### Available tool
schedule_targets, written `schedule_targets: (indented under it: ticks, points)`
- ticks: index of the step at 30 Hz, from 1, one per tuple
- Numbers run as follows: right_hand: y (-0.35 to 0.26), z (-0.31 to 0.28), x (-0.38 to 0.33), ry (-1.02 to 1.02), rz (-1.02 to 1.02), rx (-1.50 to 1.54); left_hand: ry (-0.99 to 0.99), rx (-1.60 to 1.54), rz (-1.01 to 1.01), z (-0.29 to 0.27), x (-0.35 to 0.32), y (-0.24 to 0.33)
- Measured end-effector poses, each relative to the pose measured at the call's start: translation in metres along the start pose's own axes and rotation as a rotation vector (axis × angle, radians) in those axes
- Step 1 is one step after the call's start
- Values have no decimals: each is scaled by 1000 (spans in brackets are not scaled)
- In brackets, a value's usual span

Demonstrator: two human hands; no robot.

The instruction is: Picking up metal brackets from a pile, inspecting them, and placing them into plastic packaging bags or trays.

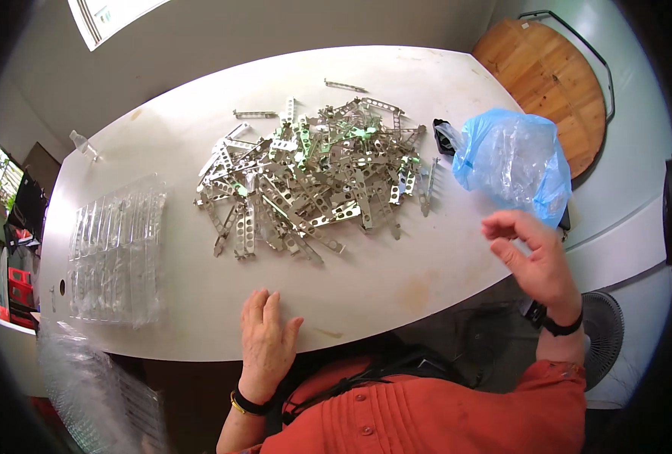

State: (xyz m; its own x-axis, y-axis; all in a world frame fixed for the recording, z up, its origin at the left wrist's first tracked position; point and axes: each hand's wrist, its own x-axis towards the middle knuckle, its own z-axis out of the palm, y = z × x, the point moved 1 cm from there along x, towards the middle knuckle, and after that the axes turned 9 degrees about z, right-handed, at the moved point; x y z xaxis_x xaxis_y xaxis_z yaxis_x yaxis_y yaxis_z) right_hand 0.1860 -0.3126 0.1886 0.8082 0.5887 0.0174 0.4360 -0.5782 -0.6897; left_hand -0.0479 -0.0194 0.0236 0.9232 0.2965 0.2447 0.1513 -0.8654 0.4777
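Observation:
A big heap of flat metal brackets with round holes lies across the middle of the white table. My left hand rests at the table's near edge, fingers stretched out and holding nothing, a little short of the heap. Raised over the right side of the table, my right hand has its fingers curved and thumb apart, with nothing visible between them. It is nearest to a blue plastic bag with clear plastic in it. A black plastic bundle sits beside that bag.
Clear plastic trays with long slots lie on the table's left. Below them, clear plastic wrapping hangs by the edge. A small clear bottle stands at the far left. A round wooden tabletop leans at the right wall, and a fan stands below.

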Motion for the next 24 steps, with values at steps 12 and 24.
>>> schedule_targets:
  ticks: [12, 24]
  points:
    - [-61, 40, 87, -127, -93, -70, 23, 26, 72, -2, -13, -20]
    - [-61, 145, 130, -327, -362, -264, 56, -49, 140, 3, -23, -42]
